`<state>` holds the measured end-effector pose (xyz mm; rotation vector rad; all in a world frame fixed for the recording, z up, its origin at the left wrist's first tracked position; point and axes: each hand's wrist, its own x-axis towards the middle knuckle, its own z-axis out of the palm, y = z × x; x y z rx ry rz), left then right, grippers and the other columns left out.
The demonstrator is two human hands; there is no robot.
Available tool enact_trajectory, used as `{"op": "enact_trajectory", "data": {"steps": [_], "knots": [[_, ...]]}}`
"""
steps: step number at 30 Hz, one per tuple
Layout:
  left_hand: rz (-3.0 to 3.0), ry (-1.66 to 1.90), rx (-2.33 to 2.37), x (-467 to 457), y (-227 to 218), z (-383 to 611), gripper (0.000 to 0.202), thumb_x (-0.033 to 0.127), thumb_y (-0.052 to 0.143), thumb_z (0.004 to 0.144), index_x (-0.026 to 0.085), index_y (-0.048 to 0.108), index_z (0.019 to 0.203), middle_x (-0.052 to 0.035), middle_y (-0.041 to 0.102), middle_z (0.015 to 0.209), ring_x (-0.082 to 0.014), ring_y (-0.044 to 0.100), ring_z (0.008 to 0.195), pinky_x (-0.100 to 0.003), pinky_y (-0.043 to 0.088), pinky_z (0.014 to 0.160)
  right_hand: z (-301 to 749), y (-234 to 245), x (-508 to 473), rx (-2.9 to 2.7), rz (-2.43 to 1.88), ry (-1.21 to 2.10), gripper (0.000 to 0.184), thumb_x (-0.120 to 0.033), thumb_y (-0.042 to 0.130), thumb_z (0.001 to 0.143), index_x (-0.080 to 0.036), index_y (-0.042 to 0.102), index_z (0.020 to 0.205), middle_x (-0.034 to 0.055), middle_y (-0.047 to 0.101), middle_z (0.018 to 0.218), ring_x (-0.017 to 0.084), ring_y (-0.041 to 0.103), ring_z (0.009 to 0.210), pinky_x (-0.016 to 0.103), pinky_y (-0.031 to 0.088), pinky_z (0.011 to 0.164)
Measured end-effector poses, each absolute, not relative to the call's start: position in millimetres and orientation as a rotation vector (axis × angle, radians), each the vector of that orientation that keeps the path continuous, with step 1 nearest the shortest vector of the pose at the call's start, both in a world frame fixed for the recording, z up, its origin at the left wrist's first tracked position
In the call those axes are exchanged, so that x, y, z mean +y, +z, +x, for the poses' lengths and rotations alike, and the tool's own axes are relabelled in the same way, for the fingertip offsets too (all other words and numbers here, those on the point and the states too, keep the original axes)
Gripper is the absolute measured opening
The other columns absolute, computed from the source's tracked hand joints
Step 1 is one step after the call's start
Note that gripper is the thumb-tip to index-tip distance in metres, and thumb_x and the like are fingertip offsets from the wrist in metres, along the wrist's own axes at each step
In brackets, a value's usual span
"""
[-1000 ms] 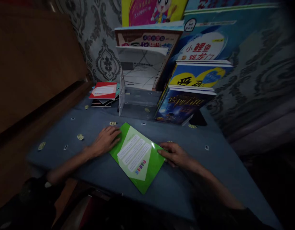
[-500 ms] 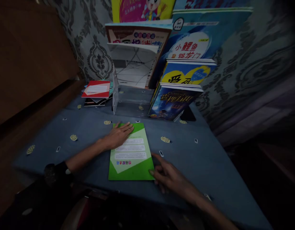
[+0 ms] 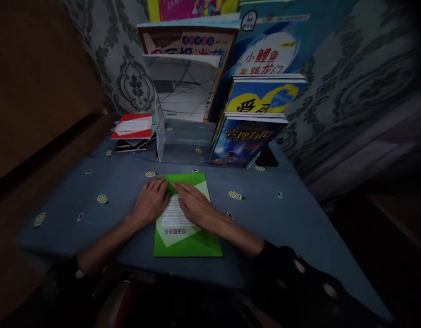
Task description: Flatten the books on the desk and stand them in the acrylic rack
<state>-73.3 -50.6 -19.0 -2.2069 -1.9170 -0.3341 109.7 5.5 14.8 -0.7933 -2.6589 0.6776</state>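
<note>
A green book (image 3: 200, 246) with a pale panel of small print lies flat on the blue-grey tablecloth, its print upside down to me. My left hand (image 3: 151, 200) rests at its upper left edge, fingers stretched out, partly on the book and partly on the cloth. Flat across the upper middle of the cover lies my right hand (image 3: 193, 205), its fingers extended toward the top left. The fingertips of the two hands nearly meet. Neither hand grips anything.
Behind the book stands a clear acrylic rack (image 3: 160, 136) holding a grey-white book (image 3: 183, 91). On its right side are a dark blue book (image 3: 244, 141) and a yellow-blue book (image 3: 265, 95). A small pile topped by a red book (image 3: 133, 126) lies left. A dark flat object (image 3: 268, 157) sits right.
My right hand has moved from the book's lower right edge up onto its cover. My left hand has slid left toward the book's edge. The view has shifted slightly.
</note>
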Motion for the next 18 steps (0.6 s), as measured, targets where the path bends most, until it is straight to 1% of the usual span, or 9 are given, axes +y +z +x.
{"op": "enact_trajectory", "data": {"steps": [1, 3, 6, 8, 12, 18], "knots": [[-2.211, -0.348, -1.92, -49.7, -20.4, -74.3, 0.036, 0.025, 0.045, 0.099, 0.011, 0.059, 0.129, -0.0193, 0.06, 0.139, -0.0308, 0.057, 0.128, -0.048, 0.046, 0.106, 96.1, 10.9, 9.7, -2.688, -0.769, 0.667, 0.058, -0.007, 0.039, 0.091, -0.003, 0.044, 0.148, 0.0226, 0.047, 0.152, 0.029, 0.043, 0.143, 0.046, 0.035, 0.12], [-2.226, -0.374, -1.915, -48.5, -22.1, -75.2, 0.036, 0.024, 0.044, 0.098, 0.011, 0.058, 0.128, -0.0198, 0.06, 0.138, -0.031, 0.055, 0.131, -0.048, 0.046, 0.106, 77.4, 1.1, 18.6, -2.71, -0.772, 0.674, 0.06, -0.009, 0.038, 0.093, -0.003, 0.036, 0.153, 0.0215, 0.038, 0.159, 0.028, 0.034, 0.149, 0.047, 0.029, 0.124], [-2.243, -0.385, -1.903, -48.5, -22.2, -74.6, 0.037, 0.023, 0.043, 0.098, 0.01, 0.057, 0.13, -0.0206, 0.06, 0.139, -0.0311, 0.054, 0.132, -0.049, 0.045, 0.107, 70.1, -13.7, 29.1, -2.722, -0.784, 0.667, 0.057, -0.013, 0.032, 0.097, -0.006, 0.035, 0.154, 0.0179, 0.037, 0.16, 0.025, 0.029, 0.152, 0.047, 0.024, 0.126], [-2.241, -0.37, -1.903, -48.9, -21.4, -73.8, 0.038, 0.023, 0.042, 0.098, 0.01, 0.056, 0.131, -0.0203, 0.059, 0.14, -0.0308, 0.054, 0.132, -0.049, 0.044, 0.108, 74.6, -20.4, 32.6, -2.728, -0.774, 0.622, 0.055, -0.016, 0.031, 0.099, -0.005, 0.037, 0.153, 0.0175, 0.037, 0.16, 0.025, 0.028, 0.152, 0.047, 0.022, 0.127], [-2.233, -0.34, -1.914, -49.5, -19.7, -72.5, 0.04, 0.024, 0.039, 0.099, 0.008, 0.057, 0.131, -0.0207, 0.058, 0.142, -0.0309, 0.055, 0.133, -0.049, 0.043, 0.109, 90.1, -24.1, 34.8, -2.704, -0.797, 0.564, 0.055, -0.027, 0.037, 0.101, -0.005, 0.04, 0.152, 0.0193, 0.038, 0.16, 0.026, 0.028, 0.152, 0.048, 0.024, 0.126], [-2.274, -0.309, -1.943, -50.1, -17.0, -72.5, 0.044, 0.027, 0.034, 0.102, 0.008, 0.055, 0.135, -0.0207, 0.056, 0.145, -0.0324, 0.052, 0.135, -0.052, 0.043, 0.11, 129.0, -22.1, 47.0, -2.632, -1.033, 0.497, 0.058, -0.033, 0.043, 0.099, -0.005, 0.043, 0.149, 0.0217, 0.04, 0.158, 0.029, 0.031, 0.151, 0.054, 0.025, 0.124]]}}
